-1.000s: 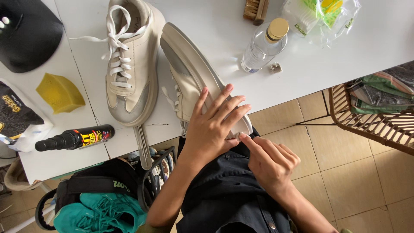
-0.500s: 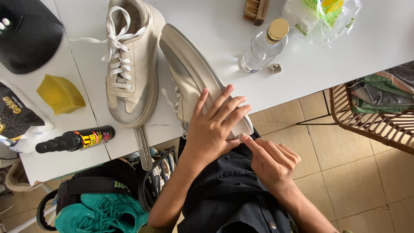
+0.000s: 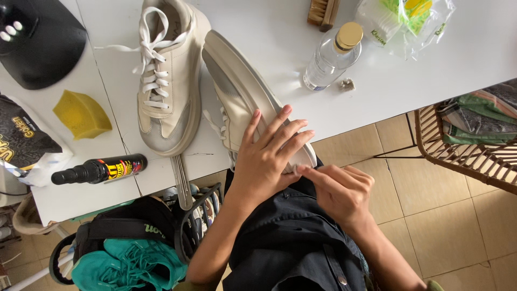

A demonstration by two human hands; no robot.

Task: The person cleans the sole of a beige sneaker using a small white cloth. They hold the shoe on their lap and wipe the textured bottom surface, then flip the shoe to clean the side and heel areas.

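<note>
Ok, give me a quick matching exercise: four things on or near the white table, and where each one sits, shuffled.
Things:
1. yellow sponge
2. clear bottle with gold cap
3. black spray bottle
4. sneaker on its side

Places:
A. under the left hand, at the table edge
B. lying near the front edge, left of the upright laced sneaker
C. right of both sneakers, beside a small brush
D. below the black cap

Pairs: 1-D, 2-C, 3-B, 4-A

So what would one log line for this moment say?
left hand: flat on tilted sneaker sole | right hand: fingertips at sole's near end | second sneaker: upright on white table
</note>
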